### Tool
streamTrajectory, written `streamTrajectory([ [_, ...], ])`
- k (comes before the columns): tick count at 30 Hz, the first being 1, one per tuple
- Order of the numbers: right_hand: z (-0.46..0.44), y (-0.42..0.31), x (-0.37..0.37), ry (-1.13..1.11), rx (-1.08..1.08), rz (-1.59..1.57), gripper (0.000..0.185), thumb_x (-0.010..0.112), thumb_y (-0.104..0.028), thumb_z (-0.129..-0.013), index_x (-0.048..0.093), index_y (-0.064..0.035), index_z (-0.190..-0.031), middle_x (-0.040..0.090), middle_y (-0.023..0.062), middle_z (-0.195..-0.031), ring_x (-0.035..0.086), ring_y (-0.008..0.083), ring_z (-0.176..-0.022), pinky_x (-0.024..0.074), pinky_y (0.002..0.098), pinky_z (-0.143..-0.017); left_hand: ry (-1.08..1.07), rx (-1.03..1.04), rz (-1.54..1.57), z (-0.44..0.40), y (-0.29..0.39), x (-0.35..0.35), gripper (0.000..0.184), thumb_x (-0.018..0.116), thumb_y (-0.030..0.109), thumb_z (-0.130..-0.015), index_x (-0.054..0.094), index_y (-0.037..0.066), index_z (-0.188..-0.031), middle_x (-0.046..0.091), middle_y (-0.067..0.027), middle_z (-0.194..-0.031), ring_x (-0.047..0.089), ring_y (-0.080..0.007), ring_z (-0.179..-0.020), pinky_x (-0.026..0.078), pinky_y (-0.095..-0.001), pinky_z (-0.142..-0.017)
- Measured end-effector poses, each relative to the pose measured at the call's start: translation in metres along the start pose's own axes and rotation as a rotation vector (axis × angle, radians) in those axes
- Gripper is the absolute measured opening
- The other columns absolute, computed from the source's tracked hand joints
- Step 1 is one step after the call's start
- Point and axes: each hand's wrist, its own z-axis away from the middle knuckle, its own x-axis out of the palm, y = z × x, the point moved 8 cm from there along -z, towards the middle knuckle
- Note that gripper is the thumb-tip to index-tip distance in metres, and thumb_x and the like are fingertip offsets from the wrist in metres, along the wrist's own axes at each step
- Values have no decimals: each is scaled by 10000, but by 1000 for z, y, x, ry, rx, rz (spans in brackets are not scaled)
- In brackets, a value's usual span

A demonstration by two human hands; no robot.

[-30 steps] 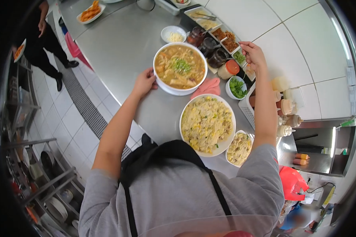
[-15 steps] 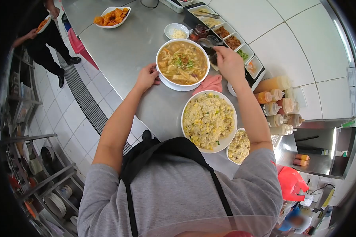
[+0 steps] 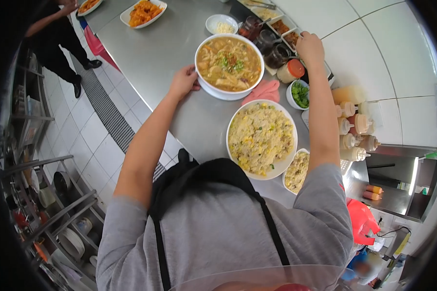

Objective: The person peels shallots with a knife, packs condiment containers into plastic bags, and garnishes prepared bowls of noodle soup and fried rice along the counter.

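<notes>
A white bowl of noodle soup [image 3: 230, 63], topped with chopped green onion and brown bits, stands on a white plate [image 3: 218, 93]. My left hand [image 3: 184, 81] is closed at the plate's left edge, its fingers against the bowl's side. Over the condiment tray [image 3: 282, 23], my right hand [image 3: 310, 47] is closed with its fingertips down by the compartments; what it holds, if anything, is hidden. Below that wrist sit a small bowl of green leaves [image 3: 300, 93] and a red-lidded jar [image 3: 291, 71].
Nearer me are a large bowl of fried rice [image 3: 262, 138] and a smaller dish of rice [image 3: 297, 170]. A pink cloth [image 3: 263, 91] lies beside the soup. Squeeze bottles [image 3: 357, 123] line the right. Another person [image 3: 58, 46] stands left, near a dish of orange fried food [image 3: 143, 13].
My right hand has moved from beside the soup, where it had a spoon, right and up to the condiment tray. The other person's plate is now at the counter's edge. My left hand stays put.
</notes>
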Motion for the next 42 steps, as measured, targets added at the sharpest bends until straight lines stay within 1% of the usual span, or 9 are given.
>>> streamTrajectory([
  [6, 120, -53, 45, -853, -189, -256, 190, 537, -135, -673, 615, -15, -797, 597, 201, -769, 581, 344, -698, 464, 402, -654, 9, -114, 12, -1, 2, 0, 240, 484, 73, -813, 535, -19, -1029, 589, -86, -749, 575, -138, -562, 510, -253, -495],
  [7, 126, -49, 72, -707, -366, -53, 178, 544, -117, -680, 609, -13, -808, 590, 222, -794, 575, 355, -746, 459, 416, -657, 9, -127, 24, -5, 0, -1, 219, 492, 70, -808, 551, -15, -1001, 590, -87, -732, 573, -142, -541, 508, -258, -477],
  [15, 113, -27, 24, -264, 205, -536, 180, 513, -113, -710, 608, -9, -822, 596, 195, -706, 608, 287, -655, 473, 346, -614, -41, -165, 17, -23, 8, -18, 183, 515, 23, -784, 556, -12, -960, 581, -91, -695, 571, -153, -494, 504, -264, -420],
  [18, 117, -5, 5, -163, 597, -830, 143, 529, -133, -777, 617, -23, -807, 569, 27, -608, 534, 102, -548, 437, 266, -531, -100, -191, -38, -38, 14, -36, 206, 506, 33, -793, 556, -2, -990, 577, -84, -690, 563, -143, -471, 514, -265, -429],
  [29, 112, -91, -123, 887, 595, -1683, 205, 402, -188, -880, 509, -28, -951, 552, 83, -887, 546, 181, -768, 452, 293, -664, -207, -188, -125, -80, 33, -110, 224, 487, 87, -814, 518, 7, -1021, 589, -88, -777, 593, -150, -571, 518, -262, -473],
  [32, 131, -122, -142, 986, 636, -1742, 219, 377, -194, -875, 482, -22, -959, 553, 124, -920, 558, 228, -799, 479, 348, -700, -283, -195, -126, -83, 33, -109, 225, 491, 82, -814, 517, -2, -1022, 586, -88, -754, 600, -153, -562, 518, -260, -462],
  [34, 130, -159, -138, 755, 355, -2046, 243, 371, -195, -868, 465, -11, -998, 554, 145, -944, 566, 242, -794, 494, 356, -689, -328, -204, -140, -82, 35, -108, 228, 493, 83, -815, 512, 0, -1027, 585, -84, -755, 608, -154, -571, 521, -256, -474],
  [40, 229, -176, 16, 615, 1116, -1246, 229, 528, -104, -776, 520, 2, -980, 567, 182, -897, 562, 257, -797, 466, 310, -718, -464, -268, -155, -81, 40, -104, 273, 501, 98, -821, 469, 11, -1078, 598, -91, -826, 620, -156, -643, 527, -247, -544],
  [42, 229, -174, 22, 526, 1095, -927, 234, 524, -113, -780, 532, 14, -977, 566, 200, -911, 551, 289, -839, 443, 331, -775, -483, -265, -174, -83, 41, -102, 277, 499, 103, -823, 466, 11, -1082, 599, -95, -839, 621, -159, -655, 527, -249, -554],
])
